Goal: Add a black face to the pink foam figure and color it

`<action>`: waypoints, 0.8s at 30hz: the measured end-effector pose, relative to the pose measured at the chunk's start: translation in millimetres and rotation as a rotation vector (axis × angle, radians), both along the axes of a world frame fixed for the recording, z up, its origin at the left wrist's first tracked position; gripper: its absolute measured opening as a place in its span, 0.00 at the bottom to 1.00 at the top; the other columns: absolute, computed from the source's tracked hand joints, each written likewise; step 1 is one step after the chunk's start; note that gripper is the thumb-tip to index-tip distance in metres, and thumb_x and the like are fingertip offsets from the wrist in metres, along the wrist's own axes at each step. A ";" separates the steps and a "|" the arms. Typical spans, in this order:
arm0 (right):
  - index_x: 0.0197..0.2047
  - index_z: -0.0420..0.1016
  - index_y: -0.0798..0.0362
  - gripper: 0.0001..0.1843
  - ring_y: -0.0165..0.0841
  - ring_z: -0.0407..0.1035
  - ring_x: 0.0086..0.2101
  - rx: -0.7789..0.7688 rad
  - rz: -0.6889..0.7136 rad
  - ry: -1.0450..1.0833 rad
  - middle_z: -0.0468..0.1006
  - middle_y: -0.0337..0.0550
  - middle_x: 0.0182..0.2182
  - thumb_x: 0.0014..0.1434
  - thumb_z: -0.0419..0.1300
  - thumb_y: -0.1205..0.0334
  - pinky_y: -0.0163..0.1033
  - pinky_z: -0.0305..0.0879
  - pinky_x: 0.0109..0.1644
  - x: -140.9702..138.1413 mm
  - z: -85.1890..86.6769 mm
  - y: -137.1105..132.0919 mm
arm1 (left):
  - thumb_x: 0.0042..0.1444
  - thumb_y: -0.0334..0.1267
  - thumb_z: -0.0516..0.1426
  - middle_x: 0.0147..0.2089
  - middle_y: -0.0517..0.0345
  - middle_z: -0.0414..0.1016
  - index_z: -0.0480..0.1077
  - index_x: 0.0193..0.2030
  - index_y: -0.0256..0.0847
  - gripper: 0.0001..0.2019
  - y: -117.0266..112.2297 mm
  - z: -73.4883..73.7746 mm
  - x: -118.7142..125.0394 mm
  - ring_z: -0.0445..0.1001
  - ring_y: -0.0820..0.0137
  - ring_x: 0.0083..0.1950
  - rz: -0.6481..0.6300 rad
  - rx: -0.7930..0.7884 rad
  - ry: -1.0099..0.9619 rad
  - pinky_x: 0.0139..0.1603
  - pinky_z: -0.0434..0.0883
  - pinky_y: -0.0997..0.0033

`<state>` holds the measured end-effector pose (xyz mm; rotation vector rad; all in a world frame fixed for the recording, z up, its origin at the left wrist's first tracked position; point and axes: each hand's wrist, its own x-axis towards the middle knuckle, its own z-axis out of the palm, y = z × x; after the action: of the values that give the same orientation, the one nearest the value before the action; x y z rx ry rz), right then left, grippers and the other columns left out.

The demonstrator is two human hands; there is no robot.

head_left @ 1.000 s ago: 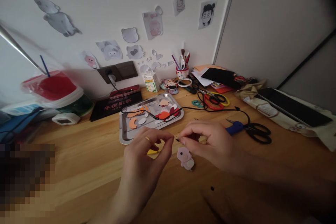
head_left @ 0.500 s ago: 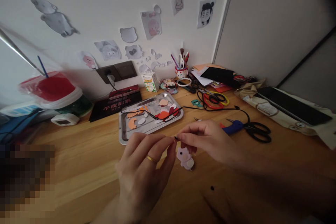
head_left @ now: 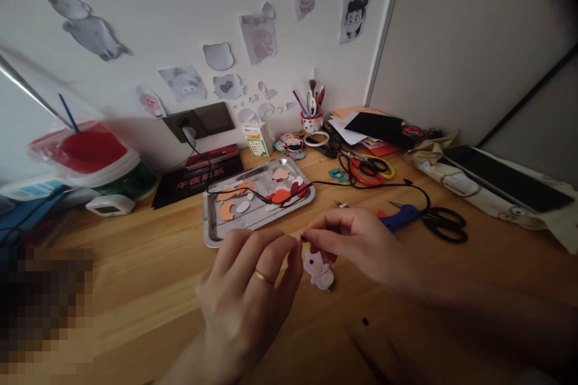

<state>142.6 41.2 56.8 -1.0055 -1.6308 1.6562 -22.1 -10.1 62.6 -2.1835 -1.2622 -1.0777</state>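
1. Right hand [head_left: 361,248]: thumb and index finger pinch a small black piece [head_left: 303,237].
2. Left hand [head_left: 250,289]: thumb and index fingertips are nearly together beside that piece; cannot tell whether they grip it. Compared with one second ago, this hand is rolled over, showing more of its back and the gold ring [head_left: 265,277].
3. Pink felt figure [head_left: 320,272]: lies on the wooden table [head_left: 149,307] just below the fingertips, position unchanged, with one black eye dot.
4. Loose black dot [head_left: 365,321]: unmoved, nearer the wearer.
5. Yellow item seen earlier under the left hand: now hidden.
6. Metal tray [head_left: 212,231]: unmoved beyond the hands, holding felt cut-outs [head_left: 283,194].
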 end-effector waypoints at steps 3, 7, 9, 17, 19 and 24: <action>0.29 0.72 0.54 0.13 0.26 0.65 0.21 0.002 0.001 0.001 0.71 0.36 0.21 0.55 0.58 0.53 0.31 0.63 0.24 -0.7 0.7 -0.8 | 0.45 0.25 0.62 0.30 0.61 0.78 0.69 0.35 0.40 0.11 -1.9 -1.2 -0.5 0.68 0.70 0.30 0.005 0.028 0.032 0.31 0.67 0.71; 0.28 0.72 0.55 0.12 0.25 0.65 0.21 0.004 -0.018 -0.002 0.71 0.36 0.20 0.55 0.57 0.54 0.31 0.62 0.24 -1.0 2.2 -1.3 | 0.47 0.24 0.62 0.34 0.61 0.79 0.70 0.42 0.39 0.15 -2.3 -4.2 -0.9 0.69 0.70 0.32 0.001 0.023 0.069 0.33 0.68 0.71; 0.27 0.72 0.55 0.13 0.25 0.64 0.21 -0.011 -0.022 0.000 0.70 0.36 0.19 0.55 0.57 0.55 0.31 0.62 0.24 -1.2 3.1 -1.2 | 0.46 0.25 0.63 0.33 0.61 0.79 0.70 0.41 0.38 0.15 -1.8 -5.2 -0.5 0.68 0.70 0.31 -0.011 0.018 0.055 0.33 0.68 0.71; 0.26 0.72 0.56 0.13 0.25 0.64 0.22 -0.056 -0.017 -0.002 0.71 0.37 0.20 0.56 0.57 0.56 0.31 0.61 0.25 -2.1 4.4 -2.2 | 0.47 0.26 0.62 0.34 0.63 0.79 0.70 0.39 0.42 0.13 -3.0 -6.2 0.1 0.70 0.70 0.32 0.008 -0.038 0.035 0.34 0.69 0.69; 0.26 0.72 0.55 0.13 0.25 0.64 0.22 -0.028 -0.017 -0.019 0.71 0.37 0.20 0.56 0.57 0.56 0.31 0.61 0.25 -1.7 4.0 -2.2 | 0.46 0.26 0.62 0.34 0.62 0.79 0.70 0.39 0.41 0.13 -3.3 -5.7 -0.2 0.71 0.70 0.32 0.003 -0.028 0.034 0.35 0.70 0.69; 0.26 0.71 0.55 0.13 0.26 0.65 0.23 -0.016 -0.006 -0.034 0.71 0.38 0.20 0.57 0.56 0.56 0.32 0.62 0.27 -0.5 2.6 -2.8 | 0.45 0.26 0.63 0.33 0.61 0.79 0.71 0.39 0.39 0.13 -2.8 -5.7 -0.4 0.70 0.70 0.32 0.001 0.012 0.051 0.33 0.69 0.70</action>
<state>142.1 38.4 59.4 -1.0506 -1.6376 1.6594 -22.5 -12.9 56.9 -2.1866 -1.2314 -1.0194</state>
